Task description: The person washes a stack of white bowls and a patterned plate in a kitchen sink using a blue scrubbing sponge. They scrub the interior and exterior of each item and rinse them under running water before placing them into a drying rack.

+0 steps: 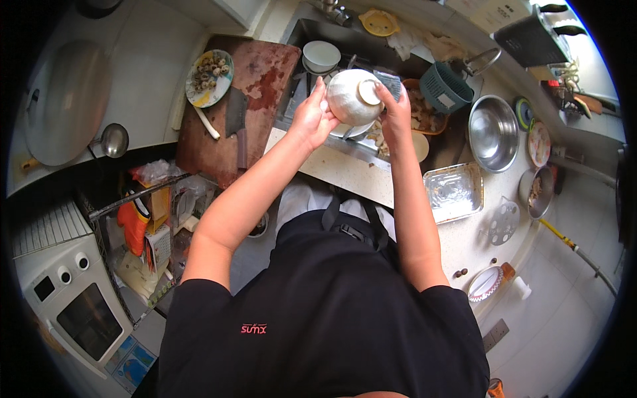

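Observation:
Over the kitchen sink, both hands hold a pale ceramic bowl, its outer side and foot ring facing the camera. My left hand grips its left edge with fingers below it. At the foot ring is the thumb of my right hand, whose fingers are partly hidden. A grey-blue sponge or cloth shows beside my right hand. White bowls are stacked in the sink behind. Below the held bowl, another white dish is partly covered.
Left, a wooden cutting board bears a cleaver and a plate of quail eggs. Right of the sink stand a green plastic basket, a steel basin and a foil tray. The faucet is at the back.

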`<state>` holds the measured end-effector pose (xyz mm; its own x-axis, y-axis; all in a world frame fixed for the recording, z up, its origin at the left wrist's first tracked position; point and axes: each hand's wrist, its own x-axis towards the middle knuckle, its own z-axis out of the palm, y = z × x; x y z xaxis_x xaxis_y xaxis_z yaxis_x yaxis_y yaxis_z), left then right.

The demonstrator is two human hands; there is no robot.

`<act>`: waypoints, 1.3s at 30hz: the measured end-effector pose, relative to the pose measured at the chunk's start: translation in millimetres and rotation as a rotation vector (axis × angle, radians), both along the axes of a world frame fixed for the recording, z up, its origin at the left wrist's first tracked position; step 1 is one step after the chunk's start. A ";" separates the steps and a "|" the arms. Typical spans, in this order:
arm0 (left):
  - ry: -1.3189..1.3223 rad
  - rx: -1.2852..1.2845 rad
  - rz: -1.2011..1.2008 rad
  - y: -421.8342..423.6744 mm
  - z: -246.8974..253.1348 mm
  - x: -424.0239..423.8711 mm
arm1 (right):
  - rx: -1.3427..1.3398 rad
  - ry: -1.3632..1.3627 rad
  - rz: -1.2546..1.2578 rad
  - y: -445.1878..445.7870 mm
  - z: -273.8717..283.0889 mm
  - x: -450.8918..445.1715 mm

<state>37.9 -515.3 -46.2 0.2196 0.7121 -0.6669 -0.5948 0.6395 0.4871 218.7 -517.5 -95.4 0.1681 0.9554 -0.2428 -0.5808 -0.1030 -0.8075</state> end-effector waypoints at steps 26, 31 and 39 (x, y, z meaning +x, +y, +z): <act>-0.411 0.375 0.188 -10.9 -27.4 17.5 | 0.479 -1.309 -0.245 -41.6 65.5 -28.8; -0.424 0.409 0.228 -18.1 -14.8 9.2 | 0.411 -1.244 -0.288 -24.3 75.6 -11.8; -0.440 0.440 0.184 -24.7 8.7 -3.4 | 0.589 -1.188 -0.260 -18.8 96.0 -16.0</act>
